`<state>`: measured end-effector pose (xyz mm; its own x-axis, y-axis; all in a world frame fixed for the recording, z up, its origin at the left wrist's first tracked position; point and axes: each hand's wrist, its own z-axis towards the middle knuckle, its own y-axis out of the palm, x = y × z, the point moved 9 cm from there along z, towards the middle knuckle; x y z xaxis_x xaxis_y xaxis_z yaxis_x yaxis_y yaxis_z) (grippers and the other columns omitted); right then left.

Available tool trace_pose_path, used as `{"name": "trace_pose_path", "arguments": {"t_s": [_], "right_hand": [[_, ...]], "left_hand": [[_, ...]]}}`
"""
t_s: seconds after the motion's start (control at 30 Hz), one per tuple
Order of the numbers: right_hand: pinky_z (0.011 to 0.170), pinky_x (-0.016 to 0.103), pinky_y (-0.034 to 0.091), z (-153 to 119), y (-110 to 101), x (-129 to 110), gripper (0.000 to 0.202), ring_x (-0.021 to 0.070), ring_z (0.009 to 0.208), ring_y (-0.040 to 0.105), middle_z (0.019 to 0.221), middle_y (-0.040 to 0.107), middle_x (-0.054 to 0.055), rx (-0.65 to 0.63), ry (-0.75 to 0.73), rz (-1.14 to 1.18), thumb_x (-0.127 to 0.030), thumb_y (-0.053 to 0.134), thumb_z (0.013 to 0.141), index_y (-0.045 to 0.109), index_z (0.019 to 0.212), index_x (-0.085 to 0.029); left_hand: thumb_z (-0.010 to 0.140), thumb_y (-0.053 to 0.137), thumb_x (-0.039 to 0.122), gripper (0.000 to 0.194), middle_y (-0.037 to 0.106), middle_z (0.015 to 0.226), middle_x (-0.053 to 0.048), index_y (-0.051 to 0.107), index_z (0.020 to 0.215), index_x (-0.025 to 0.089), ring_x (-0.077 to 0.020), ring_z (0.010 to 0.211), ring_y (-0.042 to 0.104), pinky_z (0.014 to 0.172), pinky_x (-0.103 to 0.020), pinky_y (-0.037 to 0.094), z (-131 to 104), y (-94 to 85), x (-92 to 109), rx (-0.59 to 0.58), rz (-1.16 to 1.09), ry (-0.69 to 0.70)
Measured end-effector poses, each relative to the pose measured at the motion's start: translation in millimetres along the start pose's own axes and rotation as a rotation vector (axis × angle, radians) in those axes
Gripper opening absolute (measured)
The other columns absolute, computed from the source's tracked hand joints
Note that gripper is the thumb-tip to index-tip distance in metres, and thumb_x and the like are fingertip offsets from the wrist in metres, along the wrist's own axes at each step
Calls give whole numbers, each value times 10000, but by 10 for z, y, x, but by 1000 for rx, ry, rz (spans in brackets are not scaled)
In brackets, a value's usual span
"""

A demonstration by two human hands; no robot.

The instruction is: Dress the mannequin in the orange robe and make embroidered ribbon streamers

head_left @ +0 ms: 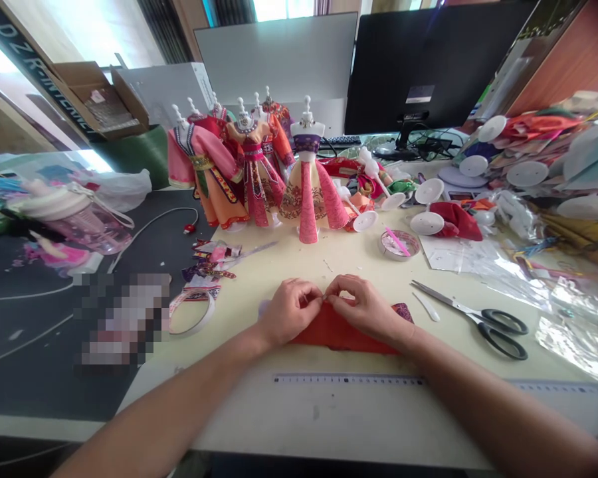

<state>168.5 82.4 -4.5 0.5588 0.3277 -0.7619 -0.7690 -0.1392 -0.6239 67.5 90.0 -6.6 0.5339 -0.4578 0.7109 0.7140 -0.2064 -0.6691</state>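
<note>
A piece of orange-red fabric (351,332) lies on the table in front of me, with a dark patterned patch at its right end. My left hand (292,309) pinches at its upper edge, thumb against fingers. Right beside it, my right hand (356,302) is pinched too, the fingertips of both hands meeting. Whatever sits between the fingertips is too small to make out, apart from the fabric edge. To the right lie black-handled scissors (471,311), closed, and a small white curved strip (426,307).
Several small mannequins in dresses (306,189) stand behind my hands. A ruler (349,379) lies nearer me. At left are a tape roll (210,318) and a pink-tinted cup (87,216); at right, a round dish (398,245) and clear plastic (578,332). Monitors (428,66) stand behind.
</note>
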Motion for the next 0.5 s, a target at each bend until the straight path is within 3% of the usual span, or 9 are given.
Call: {"name": "trace_pose_path", "arguments": {"t_s": [0.3,0.4,0.5], "right_hand": [[615,250,434,-3,-49,5,135,136,678,555,691,627,1,-25,96,180,-143,469,738,580,669,-176],[616,246,431,6,-84,5,133,134,679,561,681,627,-6,-5,134,198,-142,471,736,572,657,-178],[610,246,426,10,-82,8,141,133,669,559,673,626,-9,-5,169,185,-149,468,743,577,660,-182]], "left_hand": [[785,535,157,119,628,668,5,599,689,185,-138,676,551,750,-303,436,21,-76,63,28,37,26],[778,561,168,63,632,734,-7,610,811,187,-147,732,562,759,-306,436,33,-219,91,109,70,26],[777,562,161,45,621,753,-11,591,806,180,-155,770,548,822,-340,406,-7,-360,265,204,203,137]]}}
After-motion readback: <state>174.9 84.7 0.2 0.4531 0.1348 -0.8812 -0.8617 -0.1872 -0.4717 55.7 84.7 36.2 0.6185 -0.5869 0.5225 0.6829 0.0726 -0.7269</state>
